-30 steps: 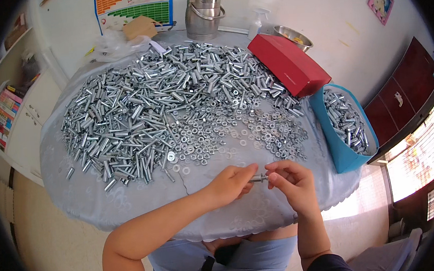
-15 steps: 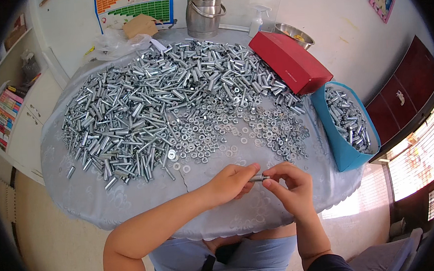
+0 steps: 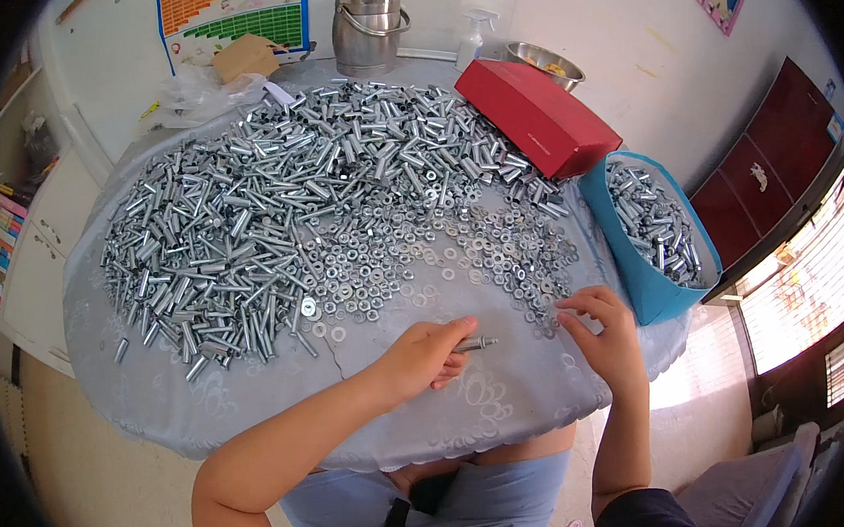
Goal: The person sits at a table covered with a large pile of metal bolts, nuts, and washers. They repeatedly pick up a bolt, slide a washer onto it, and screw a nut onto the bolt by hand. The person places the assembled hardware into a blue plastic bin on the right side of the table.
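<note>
My left hand [image 3: 426,355] grips a grey metal bolt [image 3: 475,343] near the table's front edge, its tip pointing right. My right hand [image 3: 602,332] hovers apart from it, fingers spread, just beside the scatter of washers and nuts [image 3: 460,251]. It holds nothing that I can see. A big heap of silver bolts and sleeves [image 3: 273,205] covers the left and far part of the round table [image 3: 507,393], which has a pale blue patterned cloth.
A blue bin [image 3: 635,270] with assembled bolts stands at the right edge, a red box [image 3: 534,117] behind it. A metal canister [image 3: 366,16], spray bottle [image 3: 471,43], steel bowl [image 3: 545,63] and plastic bag [image 3: 199,89] sit at the back.
Both hands were together on the bolt; now my right hand has let go and moved right toward the washers. My left hand still holds the bolt.
</note>
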`<action>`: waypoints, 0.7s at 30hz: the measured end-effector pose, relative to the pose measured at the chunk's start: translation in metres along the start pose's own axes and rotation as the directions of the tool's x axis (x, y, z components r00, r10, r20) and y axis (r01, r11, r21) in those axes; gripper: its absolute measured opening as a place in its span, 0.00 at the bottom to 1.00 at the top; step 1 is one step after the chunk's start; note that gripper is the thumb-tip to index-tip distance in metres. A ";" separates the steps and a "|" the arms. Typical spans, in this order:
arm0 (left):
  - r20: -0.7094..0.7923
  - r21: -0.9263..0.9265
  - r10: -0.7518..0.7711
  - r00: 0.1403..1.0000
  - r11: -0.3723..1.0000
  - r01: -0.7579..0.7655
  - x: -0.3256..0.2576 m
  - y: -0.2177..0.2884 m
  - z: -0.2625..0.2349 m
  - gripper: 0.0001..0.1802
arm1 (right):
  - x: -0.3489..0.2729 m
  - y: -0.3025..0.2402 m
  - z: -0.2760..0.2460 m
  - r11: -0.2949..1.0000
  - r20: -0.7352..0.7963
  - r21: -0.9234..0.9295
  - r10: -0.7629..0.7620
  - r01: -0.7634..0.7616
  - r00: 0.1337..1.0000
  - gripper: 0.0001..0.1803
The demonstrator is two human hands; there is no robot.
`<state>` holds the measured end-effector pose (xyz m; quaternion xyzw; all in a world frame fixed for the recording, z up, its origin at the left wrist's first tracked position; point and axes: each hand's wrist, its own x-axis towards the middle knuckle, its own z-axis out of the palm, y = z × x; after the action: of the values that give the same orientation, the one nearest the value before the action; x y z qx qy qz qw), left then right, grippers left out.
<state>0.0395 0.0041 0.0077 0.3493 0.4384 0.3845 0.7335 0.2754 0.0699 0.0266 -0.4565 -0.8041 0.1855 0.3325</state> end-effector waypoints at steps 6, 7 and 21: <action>-0.005 0.011 0.021 1.000 1.000 -0.021 -0.001 0.001 0.000 0.25 | -0.003 0.006 0.009 0.998 0.076 -0.065 0.021 -0.016 0.997 0.12; -0.013 0.007 0.018 1.000 1.000 -0.018 -0.002 0.002 0.000 0.25 | -0.003 0.004 0.011 0.997 0.082 -0.065 0.043 -0.037 0.996 0.12; -0.025 -0.004 0.026 0.999 1.000 -0.026 -0.003 0.004 0.000 0.25 | 0.004 0.002 0.023 0.992 0.077 -0.081 0.107 -0.101 0.991 0.12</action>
<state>0.0378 0.0033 0.0120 0.3486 0.4421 0.3995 0.7235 0.2589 0.0742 0.0099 -0.5025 -0.7986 0.1900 0.2713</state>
